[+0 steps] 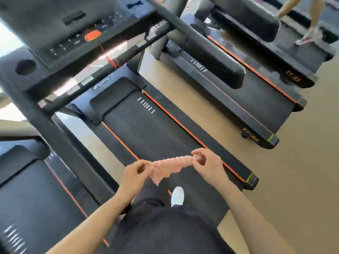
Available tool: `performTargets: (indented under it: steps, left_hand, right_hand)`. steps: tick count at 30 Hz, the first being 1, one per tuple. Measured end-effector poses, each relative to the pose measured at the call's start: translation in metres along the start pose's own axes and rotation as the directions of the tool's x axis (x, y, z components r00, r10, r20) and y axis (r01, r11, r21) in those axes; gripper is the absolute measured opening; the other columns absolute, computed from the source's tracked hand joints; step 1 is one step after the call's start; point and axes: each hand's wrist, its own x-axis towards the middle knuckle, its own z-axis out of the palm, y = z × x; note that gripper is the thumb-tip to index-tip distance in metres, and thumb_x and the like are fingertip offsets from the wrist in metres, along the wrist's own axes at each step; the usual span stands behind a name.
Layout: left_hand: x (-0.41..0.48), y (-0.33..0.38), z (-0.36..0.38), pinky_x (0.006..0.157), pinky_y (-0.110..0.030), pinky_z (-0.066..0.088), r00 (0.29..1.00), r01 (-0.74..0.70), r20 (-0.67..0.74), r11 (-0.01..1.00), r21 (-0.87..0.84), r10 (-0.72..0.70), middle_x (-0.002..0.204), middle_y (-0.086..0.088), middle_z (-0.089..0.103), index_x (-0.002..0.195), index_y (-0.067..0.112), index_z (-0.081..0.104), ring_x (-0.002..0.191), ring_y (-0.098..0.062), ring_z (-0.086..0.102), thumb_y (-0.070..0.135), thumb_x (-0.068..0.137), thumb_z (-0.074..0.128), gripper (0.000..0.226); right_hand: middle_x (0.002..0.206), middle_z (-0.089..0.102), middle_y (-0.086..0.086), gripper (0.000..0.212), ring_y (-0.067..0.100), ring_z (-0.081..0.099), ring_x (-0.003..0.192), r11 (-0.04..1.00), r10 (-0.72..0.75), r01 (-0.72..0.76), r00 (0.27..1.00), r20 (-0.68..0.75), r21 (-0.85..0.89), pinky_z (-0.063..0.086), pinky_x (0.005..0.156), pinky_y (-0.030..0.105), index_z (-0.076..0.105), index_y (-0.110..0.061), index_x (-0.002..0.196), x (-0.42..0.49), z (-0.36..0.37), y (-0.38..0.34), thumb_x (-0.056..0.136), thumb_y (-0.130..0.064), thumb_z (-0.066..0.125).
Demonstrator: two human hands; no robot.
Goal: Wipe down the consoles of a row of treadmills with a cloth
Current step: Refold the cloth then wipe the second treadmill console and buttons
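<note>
A pink and white striped cloth (167,166) is stretched between my two hands, low in the middle of the view. My left hand (136,174) pinches its left end and my right hand (206,165) pinches its right end. The cloth hangs over the black belt (146,129) of the treadmill I stand on. That treadmill's black console (73,30), with an orange button (92,35) and a round cup hole (25,67), is at the upper left, well away from both hands.
Another treadmill (238,92) stands to the right and a third (33,189) to the left. A person's legs (308,21) walk on a far treadmill at the top right. A red safety cord (110,57) hangs from the console. Tan floor (293,180) lies on the right.
</note>
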Motion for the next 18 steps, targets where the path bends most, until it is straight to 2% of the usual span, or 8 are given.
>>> performTargets:
  steps: [1,3,6,9,11,13,16,18]
  left_hand:
    - [0.01,0.006,0.0,0.074,-0.039,0.056,0.997,0.023,-0.069,0.998,-0.058,-0.027,0.078,0.006,0.075,0.085,0.033,0.076,0.073,-0.009,0.065,0.032,0.086,0.073,0.004]
    - [0.033,0.012,-0.003,0.071,-0.032,0.054,0.979,0.052,-0.19,0.988,-0.146,-0.079,0.08,0.002,0.075,0.087,0.024,0.076,0.075,-0.012,0.066,0.015,0.093,0.07,0.013]
    - [0.069,0.018,-0.009,0.07,-0.027,0.054,0.933,0.061,-0.335,0.977,-0.204,-0.128,0.079,0.005,0.074,0.088,0.022,0.076,0.075,-0.012,0.067,0.015,0.095,0.067,0.013]
    - [0.108,0.024,-0.019,0.065,-0.026,0.056,0.877,0.034,-0.448,0.953,-0.301,-0.173,0.076,0.003,0.073,0.088,0.021,0.075,0.071,-0.011,0.067,0.014,0.094,0.067,0.013]
    - [0.133,0.029,-0.032,0.059,-0.02,0.052,0.846,0.016,-0.497,0.94,-0.341,-0.195,0.07,0.006,0.07,0.087,0.019,0.074,0.065,-0.009,0.063,0.012,0.095,0.066,0.013]
    - [0.153,0.036,-0.051,0.059,-0.02,0.052,0.812,-0.005,-0.547,0.933,-0.359,-0.206,0.07,0.006,0.07,0.087,0.019,0.074,0.065,-0.007,0.063,0.013,0.095,0.064,0.014]
    - [0.175,0.05,-0.085,0.069,-0.03,0.057,0.74,-0.056,-0.632,0.916,-0.398,-0.23,0.082,-0.002,0.075,0.089,0.021,0.074,0.075,-0.013,0.067,0.015,0.098,0.063,0.016]
    - [0.184,0.063,-0.107,0.072,-0.029,0.057,0.69,-0.103,-0.675,0.888,-0.448,-0.261,0.084,0.0,0.075,0.091,0.022,0.074,0.077,-0.01,0.067,0.017,0.099,0.063,0.015]
  right_hand:
    - [0.097,0.068,-0.008,0.023,0.006,0.063,0.09,0.997,-0.045,0.048,0.998,0.045,-0.057,0.047,0.083,0.018,0.072,-0.023,0.108,0.018,-0.003,-0.008,0.086,-0.016,0.073]
    - [0.096,0.065,-0.007,0.019,0.007,0.062,0.089,0.98,-0.115,0.135,0.984,0.137,-0.147,0.047,0.083,0.022,0.073,-0.024,0.109,0.053,-0.004,-0.027,0.09,-0.024,0.072]
    - [0.097,0.064,-0.003,0.018,0.013,0.062,0.09,0.924,-0.205,0.272,0.946,0.252,-0.269,0.049,0.084,0.029,0.073,-0.025,0.11,0.109,0.003,-0.057,0.097,-0.032,0.063]
    - [0.095,0.062,-0.005,0.015,0.013,0.061,0.088,0.874,-0.25,0.361,0.908,0.337,-0.325,0.051,0.08,0.029,0.073,-0.026,0.104,0.162,0.015,-0.09,0.097,-0.031,0.061]
    - [0.092,0.062,-0.013,0.008,0.006,0.061,0.087,0.876,-0.28,0.392,0.888,0.366,-0.281,0.048,0.075,0.021,0.069,-0.029,0.095,0.195,0.023,-0.113,0.095,-0.026,0.062]
    - [0.087,0.062,-0.017,0.011,-0.001,0.059,0.084,0.89,-0.322,0.412,0.87,0.374,-0.193,0.042,0.07,0.011,0.063,-0.03,0.09,0.22,0.027,-0.141,0.093,-0.019,0.064]
    - [0.081,0.066,-0.008,0.008,0.006,0.06,0.08,0.886,-0.414,0.461,0.828,0.378,-0.039,0.044,0.067,0.014,0.064,-0.021,0.086,0.25,0.03,-0.194,0.092,-0.023,0.067]
    - [0.078,0.068,0.0,0.01,0.011,0.06,0.079,0.871,-0.469,0.488,0.794,0.387,0.056,0.046,0.066,0.015,0.066,-0.017,0.085,0.267,0.033,-0.229,0.091,-0.024,0.069]
